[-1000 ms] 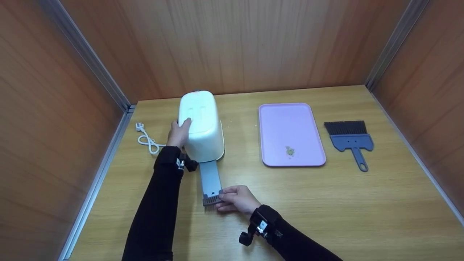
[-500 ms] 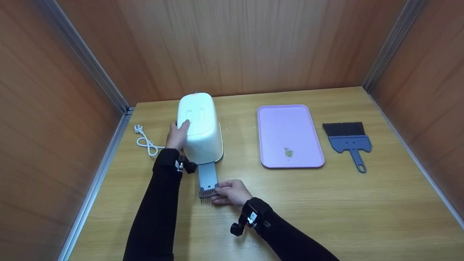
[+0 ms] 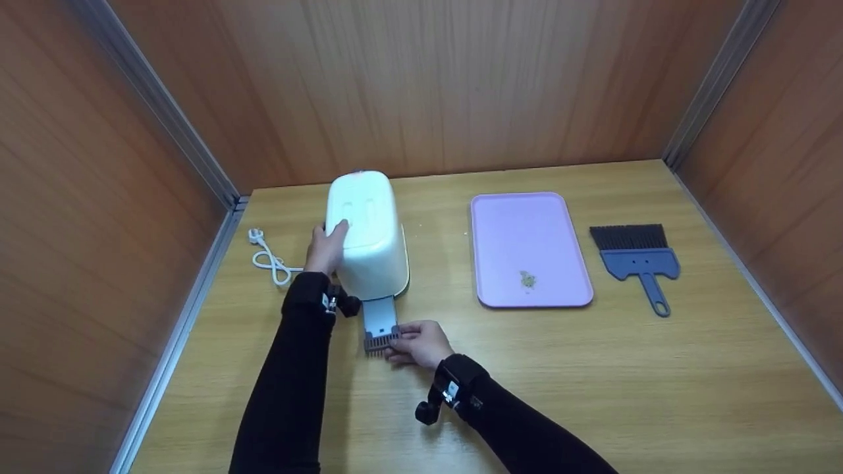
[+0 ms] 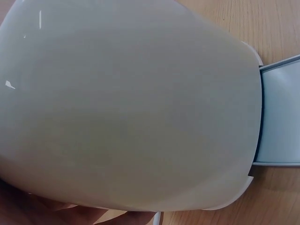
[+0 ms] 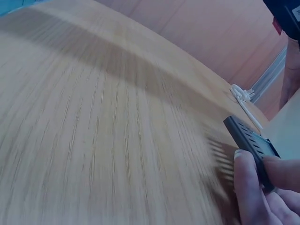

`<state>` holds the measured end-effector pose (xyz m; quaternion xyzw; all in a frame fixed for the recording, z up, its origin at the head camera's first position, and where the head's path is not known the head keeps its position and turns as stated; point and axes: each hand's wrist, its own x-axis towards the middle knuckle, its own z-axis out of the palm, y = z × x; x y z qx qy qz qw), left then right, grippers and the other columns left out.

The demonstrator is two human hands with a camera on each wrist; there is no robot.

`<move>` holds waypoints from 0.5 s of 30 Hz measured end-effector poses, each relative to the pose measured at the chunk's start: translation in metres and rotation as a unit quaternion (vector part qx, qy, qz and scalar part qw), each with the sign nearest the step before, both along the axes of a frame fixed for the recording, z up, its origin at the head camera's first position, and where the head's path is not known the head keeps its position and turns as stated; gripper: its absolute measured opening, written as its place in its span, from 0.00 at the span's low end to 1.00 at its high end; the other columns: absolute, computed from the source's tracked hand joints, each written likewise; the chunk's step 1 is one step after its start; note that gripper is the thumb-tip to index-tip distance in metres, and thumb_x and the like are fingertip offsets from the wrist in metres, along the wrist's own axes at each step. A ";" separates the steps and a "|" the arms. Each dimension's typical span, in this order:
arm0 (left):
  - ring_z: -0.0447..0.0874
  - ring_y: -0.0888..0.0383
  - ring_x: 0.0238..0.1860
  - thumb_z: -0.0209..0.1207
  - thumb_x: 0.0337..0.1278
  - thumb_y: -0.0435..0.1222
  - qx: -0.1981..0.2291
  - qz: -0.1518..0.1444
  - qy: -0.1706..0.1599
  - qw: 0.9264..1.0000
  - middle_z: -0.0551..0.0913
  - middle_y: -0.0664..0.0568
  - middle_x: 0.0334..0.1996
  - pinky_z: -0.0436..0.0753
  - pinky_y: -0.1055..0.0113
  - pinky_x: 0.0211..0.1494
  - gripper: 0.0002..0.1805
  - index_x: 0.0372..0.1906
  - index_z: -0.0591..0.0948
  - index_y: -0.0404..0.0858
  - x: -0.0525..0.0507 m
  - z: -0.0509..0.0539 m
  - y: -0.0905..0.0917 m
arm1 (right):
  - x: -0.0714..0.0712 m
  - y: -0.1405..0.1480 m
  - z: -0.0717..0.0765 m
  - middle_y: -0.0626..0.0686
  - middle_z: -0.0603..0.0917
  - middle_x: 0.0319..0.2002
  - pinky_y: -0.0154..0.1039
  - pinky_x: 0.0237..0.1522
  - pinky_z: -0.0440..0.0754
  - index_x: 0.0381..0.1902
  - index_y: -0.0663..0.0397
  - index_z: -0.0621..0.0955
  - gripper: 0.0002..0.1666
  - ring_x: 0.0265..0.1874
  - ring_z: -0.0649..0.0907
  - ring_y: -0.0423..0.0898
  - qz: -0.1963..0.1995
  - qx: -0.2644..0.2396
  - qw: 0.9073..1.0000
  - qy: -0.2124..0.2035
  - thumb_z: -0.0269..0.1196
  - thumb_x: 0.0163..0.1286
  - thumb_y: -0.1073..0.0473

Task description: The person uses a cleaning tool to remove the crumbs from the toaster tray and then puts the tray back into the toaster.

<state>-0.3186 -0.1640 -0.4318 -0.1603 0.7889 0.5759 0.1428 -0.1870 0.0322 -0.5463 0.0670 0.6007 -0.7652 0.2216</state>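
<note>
A white rounded toaster (image 3: pixel 362 230) stands at the left of the table. My left hand (image 3: pixel 325 249) holds its left side, thumb on the top edge; the other fingers are mostly hidden behind it in the head view. From the toaster's near end sticks out a narrow blue-grey crumb tray (image 3: pixel 379 317) with a dark slotted end. My right hand (image 3: pixel 421 343) pinches the right corner of that end between thumb and fingers. In the right wrist view the slotted end (image 5: pixel 251 146) is just above the table. The left wrist view shows the toaster wall (image 4: pixel 140 103) close up.
A pink tray (image 3: pixel 527 237) with a small pile of greenish crumbs (image 3: pixel 527 280) lies right of the toaster. Farther right lies a blue-grey brush (image 3: pixel 637 263) with dark bristles. A white cord with a plug (image 3: pixel 269 258) lies at the left. Wooden panels enclose the table.
The crumb tray has slid farther into the toaster, so less of it sticks out. My right hand has moved toward the toaster with it; my left hand keeps its hold.
</note>
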 end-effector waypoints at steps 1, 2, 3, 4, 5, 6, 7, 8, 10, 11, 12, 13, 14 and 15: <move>0.51 0.36 0.83 0.46 0.79 0.63 0.001 0.000 0.001 1.000 0.44 0.39 0.86 0.64 0.30 0.77 0.49 0.88 0.37 0.49 0.000 0.000 0.000 | -0.001 0.000 0.000 0.73 0.88 0.48 0.43 0.44 0.92 0.65 0.85 0.73 0.26 0.35 0.93 0.51 -0.002 0.002 1.000 0.001 0.64 0.71 0.80; 0.50 0.36 0.83 0.46 0.79 0.63 0.002 0.000 0.001 1.000 0.44 0.39 0.86 0.64 0.30 0.77 0.49 0.88 0.37 0.49 0.000 0.001 0.000 | -0.001 -0.001 0.001 0.73 0.88 0.48 0.43 0.44 0.92 0.65 0.85 0.73 0.27 0.35 0.93 0.52 -0.005 0.006 1.000 0.002 0.64 0.70 0.81; 0.49 0.36 0.83 0.46 0.79 0.62 0.003 -0.001 0.002 1.000 0.43 0.39 0.87 0.63 0.30 0.77 0.49 0.88 0.37 0.48 0.000 0.001 0.000 | -0.002 -0.001 0.001 0.73 0.88 0.47 0.43 0.44 0.92 0.65 0.85 0.73 0.28 0.36 0.93 0.52 -0.009 0.007 1.000 0.002 0.65 0.69 0.81; 0.49 0.36 0.83 0.46 0.79 0.63 0.005 -0.001 0.002 1.000 0.43 0.39 0.87 0.63 0.30 0.77 0.49 0.88 0.37 0.49 0.000 0.001 0.000 | -0.003 -0.002 0.002 0.73 0.88 0.47 0.43 0.44 0.92 0.65 0.85 0.73 0.28 0.36 0.93 0.53 -0.012 0.009 1.000 0.002 0.65 0.69 0.81; 0.49 0.36 0.84 0.46 0.79 0.63 0.006 0.000 0.002 1.000 0.43 0.39 0.87 0.63 0.30 0.78 0.49 0.88 0.37 0.48 0.001 0.000 0.000 | -0.003 -0.002 0.002 0.74 0.88 0.47 0.43 0.43 0.92 0.65 0.85 0.73 0.28 0.36 0.93 0.54 -0.016 0.010 1.000 -0.001 0.66 0.68 0.82; 0.49 0.36 0.84 0.46 0.79 0.62 -0.001 -0.002 0.006 1.000 0.43 0.39 0.87 0.62 0.31 0.79 0.49 0.88 0.37 0.47 0.001 0.000 0.000 | -0.004 -0.003 0.002 0.74 0.88 0.47 0.43 0.43 0.92 0.65 0.85 0.73 0.28 0.36 0.93 0.55 -0.020 0.009 1.000 -0.001 0.66 0.68 0.82; 0.49 0.37 0.84 0.46 0.80 0.62 -0.007 -0.003 0.012 1.000 0.44 0.38 0.86 0.62 0.33 0.79 0.49 0.88 0.38 0.45 0.001 0.000 0.000 | -0.005 -0.004 0.002 0.75 0.88 0.47 0.43 0.44 0.92 0.65 0.85 0.73 0.28 0.37 0.93 0.55 -0.024 0.007 1.000 -0.002 0.66 0.67 0.82; 0.49 0.37 0.84 0.45 0.80 0.61 -0.013 -0.004 0.017 1.000 0.44 0.37 0.86 0.62 0.34 0.80 0.49 0.88 0.38 0.43 0.001 0.000 0.000 | -0.006 -0.004 0.002 0.76 0.87 0.48 0.43 0.44 0.92 0.64 0.86 0.73 0.28 0.37 0.93 0.55 -0.028 0.004 1.000 -0.001 0.66 0.67 0.83; 0.49 0.38 0.84 0.45 0.80 0.61 -0.022 -0.006 0.022 1.000 0.45 0.36 0.86 0.62 0.34 0.80 0.49 0.88 0.38 0.42 0.001 0.000 0.001 | -0.008 -0.006 0.001 0.76 0.87 0.47 0.42 0.44 0.92 0.63 0.85 0.74 0.27 0.36 0.93 0.55 -0.037 0.001 0.999 0.000 0.66 0.67 0.83; 0.49 0.38 0.84 0.45 0.80 0.61 -0.026 -0.007 0.023 0.999 0.45 0.36 0.86 0.62 0.35 0.80 0.49 0.88 0.38 0.41 0.002 0.000 0.001 | -0.009 -0.007 0.001 0.75 0.88 0.47 0.42 0.43 0.92 0.63 0.85 0.75 0.26 0.36 0.93 0.55 -0.042 0.005 0.999 0.001 0.66 0.67 0.82; 0.48 0.39 0.84 0.45 0.80 0.61 -0.026 -0.007 0.022 0.999 0.44 0.37 0.86 0.61 0.36 0.81 0.49 0.88 0.38 0.41 0.002 0.000 0.001 | -0.010 -0.008 0.001 0.74 0.88 0.45 0.41 0.42 0.92 0.62 0.84 0.76 0.25 0.35 0.93 0.54 -0.045 0.014 0.999 0.007 0.67 0.68 0.81; 0.47 0.39 0.84 0.45 0.80 0.61 -0.021 -0.006 0.017 1.000 0.43 0.38 0.86 0.60 0.36 0.81 0.49 0.88 0.37 0.43 0.002 0.001 0.001 | -0.011 -0.009 0.001 0.73 0.89 0.43 0.40 0.40 0.92 0.61 0.82 0.77 0.24 0.33 0.93 0.53 -0.047 0.029 0.998 0.013 0.67 0.68 0.80; 0.45 0.40 0.85 0.45 0.80 0.62 -0.016 -0.004 0.010 1.000 0.42 0.39 0.87 0.58 0.36 0.82 0.49 0.88 0.36 0.44 0.002 0.001 0.001 | -0.012 -0.010 0.000 0.71 0.90 0.41 0.39 0.38 0.92 0.60 0.81 0.78 0.22 0.32 0.93 0.52 -0.047 0.048 0.997 0.022 0.67 0.69 0.79; 0.43 0.40 0.85 0.45 0.80 0.62 -0.013 -0.004 0.005 1.000 0.40 0.40 0.87 0.57 0.37 0.83 0.50 0.88 0.35 0.45 0.003 0.001 0.002 | -0.013 -0.010 0.001 0.68 0.91 0.39 0.39 0.36 0.92 0.58 0.80 0.79 0.20 0.30 0.93 0.51 -0.048 0.068 0.996 0.028 0.68 0.69 0.78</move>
